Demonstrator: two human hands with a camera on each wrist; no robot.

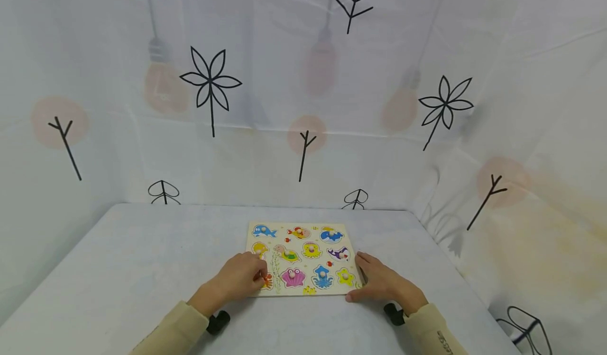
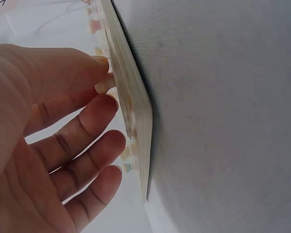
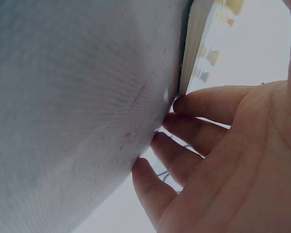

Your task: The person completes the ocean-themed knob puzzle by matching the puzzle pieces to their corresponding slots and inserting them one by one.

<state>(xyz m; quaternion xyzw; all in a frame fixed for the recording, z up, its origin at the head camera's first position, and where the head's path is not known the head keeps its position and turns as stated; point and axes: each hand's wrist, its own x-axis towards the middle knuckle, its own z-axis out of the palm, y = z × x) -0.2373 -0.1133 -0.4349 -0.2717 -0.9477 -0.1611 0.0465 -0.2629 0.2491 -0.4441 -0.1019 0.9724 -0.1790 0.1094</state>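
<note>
A wooden peg puzzle board (image 1: pixel 280 294) with colourful sea animals lies flat on the table. My left hand (image 1: pixel 239 277) is at its near left corner, over an orange-red puzzle piece (image 1: pixel 268 281) that it partly covers. In the left wrist view, thumb and forefinger pinch a small pale knob (image 2: pixel 105 86); the other fingers are loosely bent beside the board's face. At the board's right side rests my right hand (image 1: pixel 379 280), thumb by the near edge and fingers along the right edge. The right wrist view shows those fingertips (image 3: pixel 182 104) against the tabletop, the forefinger touching the board's corner.
Other knobbed pieces sit in the board, among them a pink shell (image 1: pixel 293 277), a blue squid (image 1: pixel 322 277) and a yellow star (image 1: pixel 345 277). A white cloth covers the table (image 1: pixel 156 260). Behind it hangs a patterned white curtain (image 1: pixel 265 160).
</note>
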